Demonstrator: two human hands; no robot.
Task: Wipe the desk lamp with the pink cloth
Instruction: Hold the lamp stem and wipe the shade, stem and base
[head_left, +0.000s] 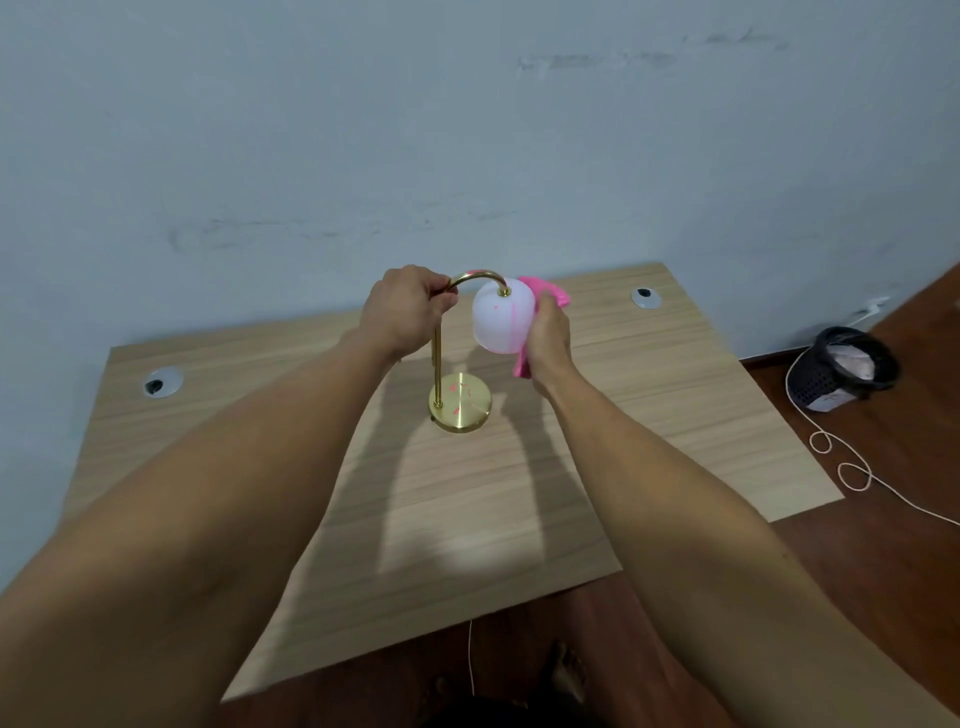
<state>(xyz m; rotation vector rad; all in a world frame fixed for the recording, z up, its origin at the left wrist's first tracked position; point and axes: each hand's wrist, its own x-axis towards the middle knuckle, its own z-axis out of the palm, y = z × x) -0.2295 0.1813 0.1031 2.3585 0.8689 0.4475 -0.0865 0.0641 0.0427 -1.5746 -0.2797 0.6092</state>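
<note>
A desk lamp stands upright on the wooden desk (649, 395), with a round brass base (464, 402), a thin brass stem curving over at the top, and a white globe shade (500, 321) streaked with pink marks. My left hand (408, 309) grips the curved top of the stem. My right hand (549, 338) holds the pink cloth (549, 293) pressed against the right side of the shade; cloth ends show above and below the hand. Pink smears also mark the base.
Two round cable grommets sit in the desk, one at the left (162, 383) and one at the back right (645, 298). A dark bin (844, 371) stands on the floor to the right, with a thin white cord (841, 467) looping nearby.
</note>
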